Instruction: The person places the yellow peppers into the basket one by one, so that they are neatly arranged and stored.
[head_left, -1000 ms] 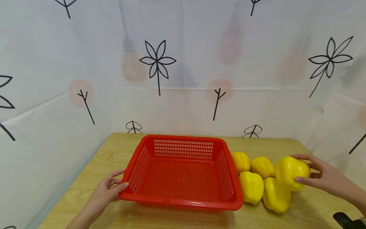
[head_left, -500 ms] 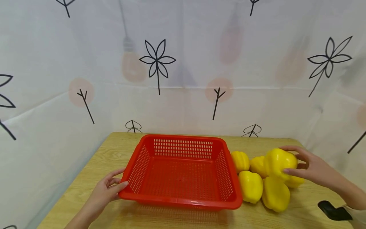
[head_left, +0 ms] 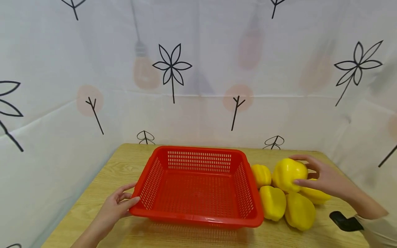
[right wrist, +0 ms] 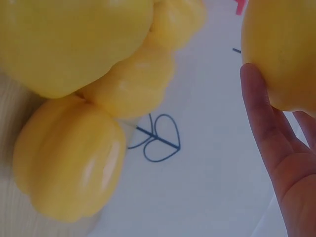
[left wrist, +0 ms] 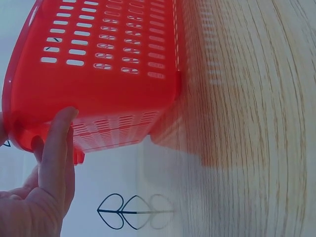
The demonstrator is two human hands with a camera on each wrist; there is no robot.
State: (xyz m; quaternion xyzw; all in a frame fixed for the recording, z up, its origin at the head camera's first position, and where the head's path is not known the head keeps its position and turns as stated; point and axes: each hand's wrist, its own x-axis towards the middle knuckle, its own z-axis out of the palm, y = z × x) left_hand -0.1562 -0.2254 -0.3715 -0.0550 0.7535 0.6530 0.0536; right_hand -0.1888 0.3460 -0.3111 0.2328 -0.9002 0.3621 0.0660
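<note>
In the head view my right hand (head_left: 322, 177) grips a yellow bell pepper (head_left: 288, 175) between thumb and fingers, raised over the other peppers. The right wrist view shows a fingertip against the held pepper (right wrist: 284, 54). My left hand (head_left: 114, 205) holds the near left corner of a red plastic basket (head_left: 195, 217), thumb on the rim. From the left wrist, fingers lie along the outer wall of the basket (left wrist: 108, 89). Around the held pepper lie more yellow peppers: one by the basket's right wall (head_left: 261, 175), one nearer (head_left: 273, 204), another at the front (head_left: 299, 212).
A further pepper (head_left: 316, 195) lies under the right hand. All stand on a wooden table (head_left: 108, 172), with a white patterned cloth (head_left: 198, 113) hanging behind and at the sides. The basket holds nothing; its slotted walls rise above the tabletop.
My right hand has carried the held pepper leftward across the other peppers toward the basket, uncovering the pepper at the far right and covering one behind. The left hand and basket have stayed put.
</note>
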